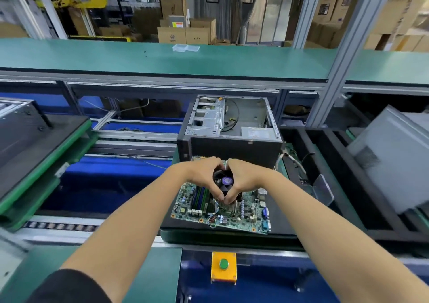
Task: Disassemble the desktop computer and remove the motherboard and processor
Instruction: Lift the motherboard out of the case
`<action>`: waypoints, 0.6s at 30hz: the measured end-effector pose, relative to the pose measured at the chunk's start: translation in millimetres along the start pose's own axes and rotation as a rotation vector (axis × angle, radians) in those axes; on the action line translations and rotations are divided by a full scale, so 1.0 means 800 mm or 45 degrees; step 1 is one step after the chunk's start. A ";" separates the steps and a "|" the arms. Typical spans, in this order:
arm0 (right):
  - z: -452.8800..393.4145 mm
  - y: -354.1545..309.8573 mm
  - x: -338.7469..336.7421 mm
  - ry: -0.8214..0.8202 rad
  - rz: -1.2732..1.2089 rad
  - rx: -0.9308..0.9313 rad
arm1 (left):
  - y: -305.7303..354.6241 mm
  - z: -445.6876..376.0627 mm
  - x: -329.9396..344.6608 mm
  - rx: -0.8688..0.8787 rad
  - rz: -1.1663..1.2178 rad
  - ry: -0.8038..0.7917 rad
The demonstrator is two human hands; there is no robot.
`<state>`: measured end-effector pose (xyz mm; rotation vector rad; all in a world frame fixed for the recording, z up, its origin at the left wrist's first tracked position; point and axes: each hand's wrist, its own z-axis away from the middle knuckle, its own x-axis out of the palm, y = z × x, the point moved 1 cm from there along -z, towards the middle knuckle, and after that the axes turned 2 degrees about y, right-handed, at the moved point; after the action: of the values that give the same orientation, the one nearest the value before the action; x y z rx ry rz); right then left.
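head view: left hand (204,175) and right hand (245,177) curl around cooler fan (224,182) on motherboard (234,216).

Both bare forearms reach forward from the near edge and come together toward the middle. The left hand (204,175) has its fingers curled round the left side of the CPU cooler fan (224,182), with the thumb pointing down and inward. The right hand (243,177) mirrors it on the right side, fingers curled over the far rim. The two thumbs meet at the near side and the fingertips almost touch at the far side. A dark sleeve (69,288) covers the left upper arm.
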<state>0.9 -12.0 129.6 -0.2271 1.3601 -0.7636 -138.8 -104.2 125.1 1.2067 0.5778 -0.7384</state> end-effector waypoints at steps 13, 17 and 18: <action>-0.025 0.055 0.073 0.113 0.333 0.191 | -0.049 -0.044 0.065 -0.062 -0.104 -0.093; -0.033 0.060 0.092 0.088 0.235 0.226 | -0.064 -0.050 0.075 -0.100 -0.189 -0.160; -0.035 0.061 0.097 0.089 0.228 0.224 | -0.066 -0.049 0.077 -0.111 -0.198 -0.170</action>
<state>-6.4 -15.5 34.5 0.0600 1.3504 -0.7411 -140.5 -87.6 36.6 1.0314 0.5915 -0.9086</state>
